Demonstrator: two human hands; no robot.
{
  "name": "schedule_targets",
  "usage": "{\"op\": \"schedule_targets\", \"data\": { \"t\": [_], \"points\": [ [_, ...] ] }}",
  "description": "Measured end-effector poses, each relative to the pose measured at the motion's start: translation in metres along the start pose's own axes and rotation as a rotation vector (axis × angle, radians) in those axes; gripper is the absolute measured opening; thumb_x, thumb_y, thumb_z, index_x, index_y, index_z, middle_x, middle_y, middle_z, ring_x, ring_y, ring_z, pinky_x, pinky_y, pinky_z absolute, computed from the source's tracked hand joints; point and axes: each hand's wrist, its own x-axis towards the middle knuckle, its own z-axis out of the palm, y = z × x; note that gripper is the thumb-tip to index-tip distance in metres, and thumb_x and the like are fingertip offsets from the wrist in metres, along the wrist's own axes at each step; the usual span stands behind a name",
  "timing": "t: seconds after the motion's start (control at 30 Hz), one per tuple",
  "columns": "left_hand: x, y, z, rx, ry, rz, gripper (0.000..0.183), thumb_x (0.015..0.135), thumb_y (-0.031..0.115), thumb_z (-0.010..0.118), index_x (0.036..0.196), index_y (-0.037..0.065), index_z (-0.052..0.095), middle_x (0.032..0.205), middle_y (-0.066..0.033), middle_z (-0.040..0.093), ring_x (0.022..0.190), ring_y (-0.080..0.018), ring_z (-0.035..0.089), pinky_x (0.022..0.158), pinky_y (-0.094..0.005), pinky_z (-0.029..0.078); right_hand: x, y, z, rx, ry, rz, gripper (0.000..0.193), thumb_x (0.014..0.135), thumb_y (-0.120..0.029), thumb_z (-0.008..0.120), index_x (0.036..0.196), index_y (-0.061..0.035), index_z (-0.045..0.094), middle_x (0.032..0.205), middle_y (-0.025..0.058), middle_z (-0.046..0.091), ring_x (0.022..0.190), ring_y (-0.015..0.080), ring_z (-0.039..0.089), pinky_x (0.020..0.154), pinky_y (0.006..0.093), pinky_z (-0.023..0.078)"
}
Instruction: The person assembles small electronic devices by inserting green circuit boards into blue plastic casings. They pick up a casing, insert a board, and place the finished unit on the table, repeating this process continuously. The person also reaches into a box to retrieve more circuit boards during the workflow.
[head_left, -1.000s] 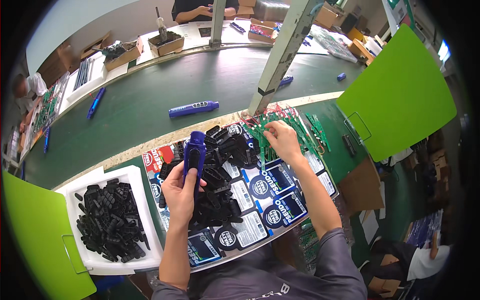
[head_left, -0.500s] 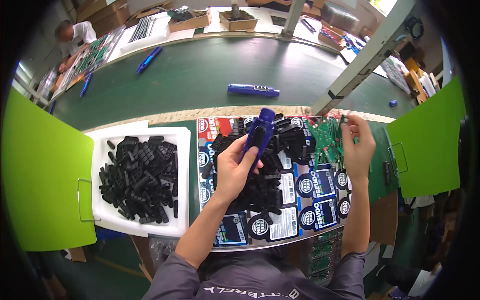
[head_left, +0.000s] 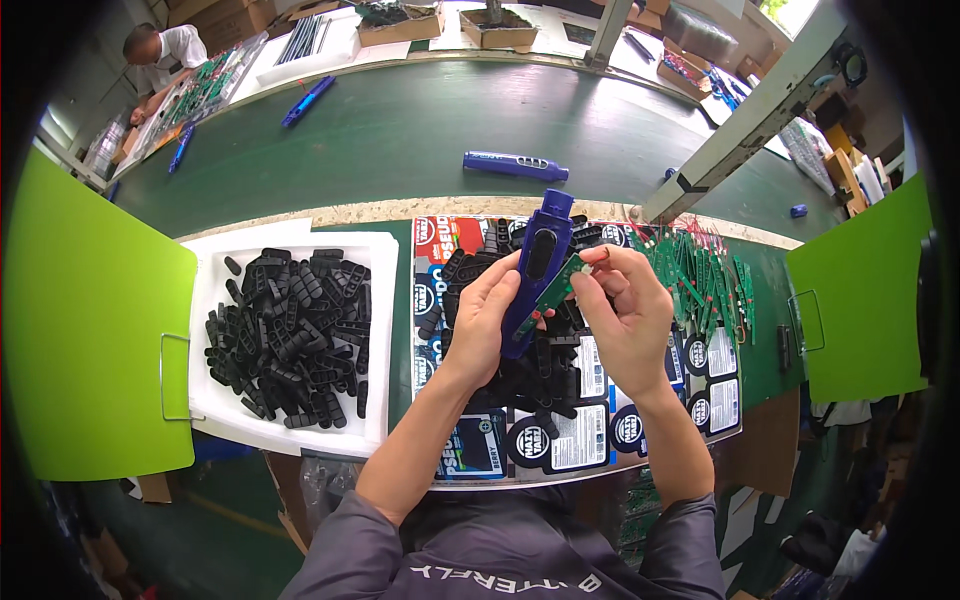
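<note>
Parts [head_left: 290, 330] are heaped in a tray [head_left: 300, 442] left of a sheet [head_left: 570, 440], circuit boards [head_left: 694, 272] at its right, a casing [head_left: 515, 166] behind.

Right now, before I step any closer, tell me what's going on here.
A person is working bare-handed over a bench. The left hand holds a blue casing tilted, and the right hand pinches a green board right up against its side; whether the two touch is hard to tell. More boards lie in a pile to the right, and a white tray of black parts sits to the left. Another blue casing lies beyond the hands.
</note>
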Motion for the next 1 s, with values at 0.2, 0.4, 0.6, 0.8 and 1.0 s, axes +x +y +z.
{"op": "schedule_targets", "data": {
  "t": [0.2, 0.4, 0.6, 0.8, 1.0],
  "points": [
    [-0.002, 0.001, -0.001, 0.021, -0.002, -0.003, 0.045, 0.111, 0.027, 0.045, 0.145, -0.002, 0.052, 0.108, -0.0109, 0.072, 0.087, -0.0172, 0.071, 0.075, -0.0309, 0.059, 0.001, 0.005, 0.003, 0.002, -0.025, 0.033, 0.023, 0.094, 0.004, 0.071, 0.116, 0.0060, 0.067, 0.102, 0.0088, 0.070, 0.087, 0.0119, 0.070, 0.079, 0.0280, 0.058],
    [-0.001, -0.001, -0.001, 0.037, -0.015, -0.011, 0.046, 0.110, 0.026, 0.046, 0.145, -0.002, 0.053, 0.107, -0.0116, 0.072, 0.086, -0.0174, 0.072, 0.073, -0.0306, 0.059, 0.003, 0.002, 0.003, -0.010, -0.056, 0.030, 0.022, 0.095, 0.004, 0.069, 0.117, 0.0060, 0.066, 0.099, 0.0087, 0.070, 0.085, 0.0115, 0.070, 0.076, 0.0268, 0.057],
    [-0.002, 0.002, 0.000, 0.048, -0.016, -0.032, 0.046, 0.110, 0.025, 0.047, 0.147, -0.002, 0.052, 0.107, -0.0129, 0.072, 0.085, -0.0184, 0.072, 0.073, -0.0307, 0.059, 0.012, -0.003, -0.006, 0.050, -0.115, 0.168, 0.023, 0.096, 0.003, 0.068, 0.119, 0.0061, 0.064, 0.098, 0.0086, 0.071, 0.082, 0.0116, 0.072, 0.074, 0.0252, 0.057],
    [-0.001, -0.001, -0.001, 0.032, -0.006, -0.048, 0.046, 0.109, 0.024, 0.048, 0.146, -0.002, 0.053, 0.105, -0.0124, 0.072, 0.085, -0.0186, 0.072, 0.073, -0.0308, 0.059, 0.010, -0.004, 0.001, -0.039, -0.087, 0.125, 0.019, 0.096, 0.002, 0.069, 0.115, 0.0045, 0.068, 0.092, 0.0078, 0.072, 0.081, 0.0105, 0.071, 0.070, 0.0243, 0.055],
    [-0.002, -0.006, -0.003, 0.012, -0.025, -0.030, 0.044, 0.109, 0.022, 0.050, 0.147, -0.001, 0.054, 0.105, -0.0098, 0.072, 0.084, -0.0152, 0.071, 0.071, -0.0286, 0.058, 0.011, 0.001, 0.003, -0.403, -0.009, -0.146, 0.025, 0.086, 0.002, 0.076, 0.111, -0.0030, 0.072, 0.092, 0.0075, 0.062, 0.075, 0.0137, 0.059, 0.067, 0.0287, 0.049]
  ]
}}
